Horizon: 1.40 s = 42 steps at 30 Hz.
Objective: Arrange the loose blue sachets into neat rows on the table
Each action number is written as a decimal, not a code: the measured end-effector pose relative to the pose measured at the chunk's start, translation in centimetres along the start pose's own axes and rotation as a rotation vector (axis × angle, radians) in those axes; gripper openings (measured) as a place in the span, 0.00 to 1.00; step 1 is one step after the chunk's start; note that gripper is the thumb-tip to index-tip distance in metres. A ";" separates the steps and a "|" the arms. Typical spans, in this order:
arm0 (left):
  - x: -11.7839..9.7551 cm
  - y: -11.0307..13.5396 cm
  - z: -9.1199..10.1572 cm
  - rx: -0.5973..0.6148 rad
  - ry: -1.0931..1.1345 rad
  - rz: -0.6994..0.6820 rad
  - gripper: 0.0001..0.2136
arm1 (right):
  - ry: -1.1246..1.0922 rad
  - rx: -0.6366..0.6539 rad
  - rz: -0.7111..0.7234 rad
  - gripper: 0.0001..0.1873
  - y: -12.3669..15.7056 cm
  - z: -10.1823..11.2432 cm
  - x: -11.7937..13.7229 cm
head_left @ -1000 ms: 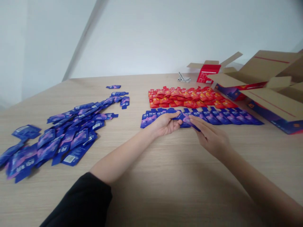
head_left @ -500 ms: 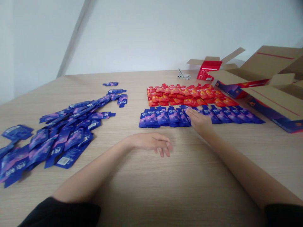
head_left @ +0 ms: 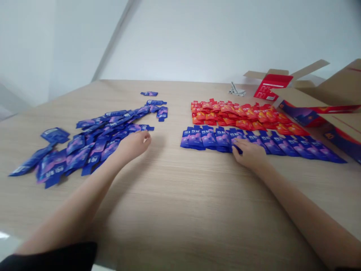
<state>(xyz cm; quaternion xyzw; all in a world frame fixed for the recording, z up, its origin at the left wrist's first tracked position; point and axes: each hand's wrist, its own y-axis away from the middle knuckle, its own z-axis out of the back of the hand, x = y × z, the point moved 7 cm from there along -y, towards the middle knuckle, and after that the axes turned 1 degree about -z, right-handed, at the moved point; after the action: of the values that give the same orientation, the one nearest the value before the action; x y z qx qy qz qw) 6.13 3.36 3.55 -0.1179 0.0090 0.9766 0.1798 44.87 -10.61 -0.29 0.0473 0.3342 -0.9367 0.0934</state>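
Note:
My right hand [head_left: 249, 153] rests at the middle of a row of blue-purple spouted pouches [head_left: 222, 139], its thumb and fingers closed about the lower edge of one blue pouch [head_left: 236, 135]. On the other side, my left hand [head_left: 134, 146] hovers beside a loose heap of the same blue pouches [head_left: 75, 156]. Its fingers are curled in, and nothing shows in them. One pouch [head_left: 141, 128] of the heap lies just beyond its knuckles. The pouches in the row overlap side by side, mostly with their spouts pointing away from me.
Behind the blue row lie stacked rows of red-orange pouches [head_left: 237, 113]. A red carton [head_left: 272, 86] and larger open cartons [head_left: 307, 98] stand at the right. Some crumpled white material [head_left: 236, 90] lies near the wall. A single blue pouch [head_left: 149, 93] lies at the back.
My left hand has moved left and away from me to the heap, and its fingers have curled. My right hand stays at the row, its grip shifted to the pouches' near edge. The view has turned left.

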 end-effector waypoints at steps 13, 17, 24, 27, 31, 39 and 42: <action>7.2 -10.4 -2.9 0.154 -0.390 -0.022 0.32 | 0.116 -0.121 0.128 0.09 1.2 6.8 3.6; 6.7 -11.0 -3.2 0.148 -0.409 -0.092 0.21 | 0.091 -0.148 0.104 0.08 3.2 8.6 3.3; 6.4 -10.5 -0.4 0.017 -0.360 -0.033 0.12 | 0.026 -0.176 0.078 0.09 4.0 10.2 3.6; 5.0 -10.1 2.9 -0.140 -0.305 0.029 0.17 | -0.059 -0.188 0.064 0.08 3.0 10.7 4.3; -1.3 -7.2 5.3 -0.323 0.597 -0.055 0.16 | -0.399 -0.071 -0.203 0.10 0.5 9.9 4.3; -20.9 0.8 -2.6 0.309 2.009 -0.027 0.03 | -1.419 0.067 -0.624 0.29 -1.8 7.5 6.0; -24.0 1.1 -4.6 0.301 2.105 0.023 0.04 | -1.490 -0.005 -0.776 0.25 -0.1 7.7 4.3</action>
<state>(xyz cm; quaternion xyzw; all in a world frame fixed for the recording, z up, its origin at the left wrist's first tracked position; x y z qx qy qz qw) 28.57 -6.30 4.66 -0.8798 0.2819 0.3732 0.0848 40.39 -16.04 5.05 -0.7022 0.1799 -0.6878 -0.0392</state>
